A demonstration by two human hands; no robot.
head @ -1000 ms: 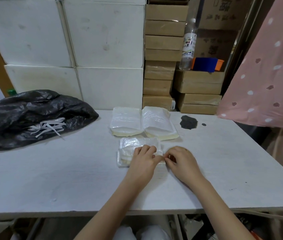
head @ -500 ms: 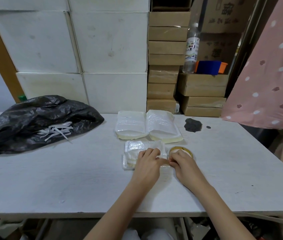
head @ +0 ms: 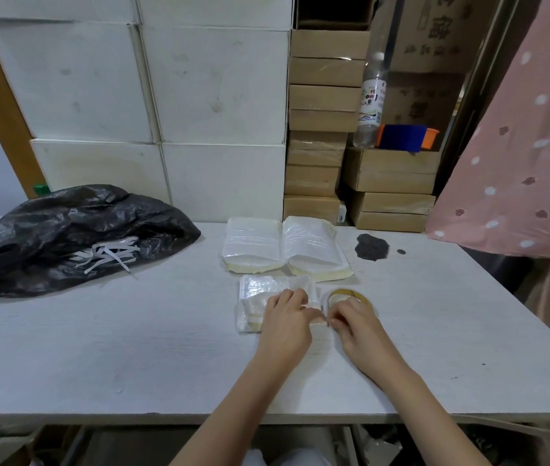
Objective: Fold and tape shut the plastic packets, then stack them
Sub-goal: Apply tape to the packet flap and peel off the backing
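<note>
A folded clear plastic packet (head: 256, 297) lies on the white table (head: 132, 348) in front of me. My left hand (head: 287, 321) presses down on its right part, fingers bent over the fold. My right hand (head: 357, 327) is just to the right, fingertips pinched at the packet's right edge, seemingly on a strip of tape. A roll of clear tape (head: 347, 295) lies flat behind my right hand, partly hidden by it. Two stacks of packets (head: 253, 243) (head: 314, 247) sit side by side further back.
A crumpled black plastic bag (head: 65, 230) with white paper strips (head: 108, 255) lies at the left. White boxes (head: 199, 95) and cardboard boxes (head: 320, 129) line the back. A clear bottle (head: 369, 105) stands on boxes. Pink dotted cloth (head: 529, 146) hangs at right. A dark stain (head: 371, 247) marks the table.
My right hand has shifted back toward me, uncovering the tape roll behind it. My left hand stays on the packet. The view has tilted up slightly.
</note>
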